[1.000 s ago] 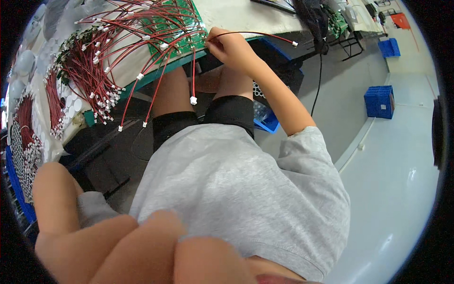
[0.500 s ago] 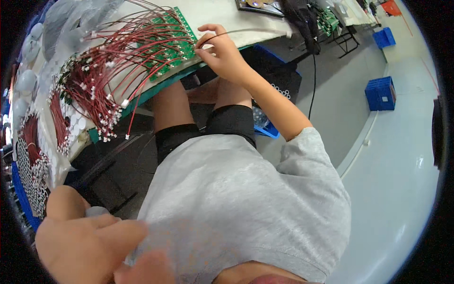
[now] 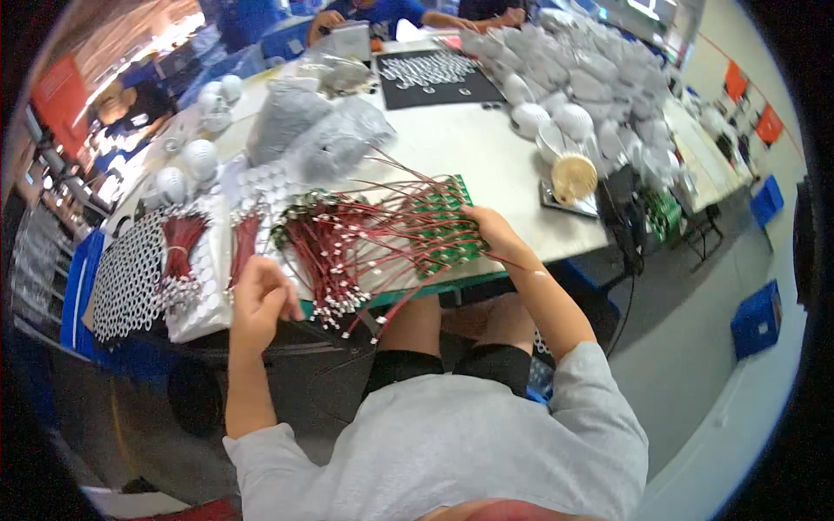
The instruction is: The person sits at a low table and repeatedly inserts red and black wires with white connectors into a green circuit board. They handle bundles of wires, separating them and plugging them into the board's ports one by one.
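Note:
My right hand (image 3: pixel 497 234) is at the right edge of a green circuit board (image 3: pixel 452 247), its fingers closed on a thin dark red cable (image 3: pixel 514 265) that trails along my wrist to a small white end. Many red cables with white plugs fan out leftward from the board. A dense heap of these cables (image 3: pixel 326 247) lies left of it, plugs hanging over the table's front edge. My left hand (image 3: pixel 263 295) is raised in front of that heap, fingers loosely bent and apart, with nothing visible in them. Beside it lies a narrow cable bundle (image 3: pixel 245 243).
Another tied cable bundle (image 3: pixel 182 243) rests farther left, near a sheet of white rings (image 3: pixel 130 278). Plastic bags (image 3: pixel 317 130) sit behind the cables. White domed parts (image 3: pixel 569 122) pile up at the back right. A round tan piece (image 3: pixel 574 179) stands right. People sit across the table (image 3: pixel 434 130).
The view has swung to show more of the table. My left hand has moved from near my body to the cable heap. My right hand remains by the board's right edge, with the cable.

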`<state>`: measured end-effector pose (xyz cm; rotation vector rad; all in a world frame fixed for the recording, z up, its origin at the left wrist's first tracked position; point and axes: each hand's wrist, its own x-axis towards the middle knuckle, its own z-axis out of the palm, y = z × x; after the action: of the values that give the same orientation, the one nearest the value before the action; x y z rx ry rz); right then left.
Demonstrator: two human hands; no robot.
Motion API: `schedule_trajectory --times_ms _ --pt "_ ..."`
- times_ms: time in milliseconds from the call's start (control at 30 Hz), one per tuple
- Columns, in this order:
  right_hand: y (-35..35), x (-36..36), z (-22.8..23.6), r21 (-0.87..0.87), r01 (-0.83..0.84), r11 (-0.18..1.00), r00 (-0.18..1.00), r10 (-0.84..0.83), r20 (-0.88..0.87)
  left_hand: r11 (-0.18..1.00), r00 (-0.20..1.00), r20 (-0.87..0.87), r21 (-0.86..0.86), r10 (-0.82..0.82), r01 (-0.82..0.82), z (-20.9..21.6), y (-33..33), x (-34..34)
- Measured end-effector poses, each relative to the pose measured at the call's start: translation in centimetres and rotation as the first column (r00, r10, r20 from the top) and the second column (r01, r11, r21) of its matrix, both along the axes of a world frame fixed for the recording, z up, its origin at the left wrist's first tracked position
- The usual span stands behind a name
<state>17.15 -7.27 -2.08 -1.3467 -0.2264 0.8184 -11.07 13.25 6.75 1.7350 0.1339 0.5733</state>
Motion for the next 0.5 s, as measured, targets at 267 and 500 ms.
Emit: schedule_trajectory --times_ms 267,500 --pt "-3.6 1.0 4.1 0.347 0.175 0.921 0.983 -0.184 -0.005 0.884 0.94 0.125 -0.397 0.317 -0.246 -2.9 3.3 5.2" --pt "-2.4 1.5 3.5 0.672 -0.049 0.739 0.965 0.208 -0.159 0.761 0.873 -0.215 -0.605 -0.438 0.233 -2.1 -3.1 17.3"
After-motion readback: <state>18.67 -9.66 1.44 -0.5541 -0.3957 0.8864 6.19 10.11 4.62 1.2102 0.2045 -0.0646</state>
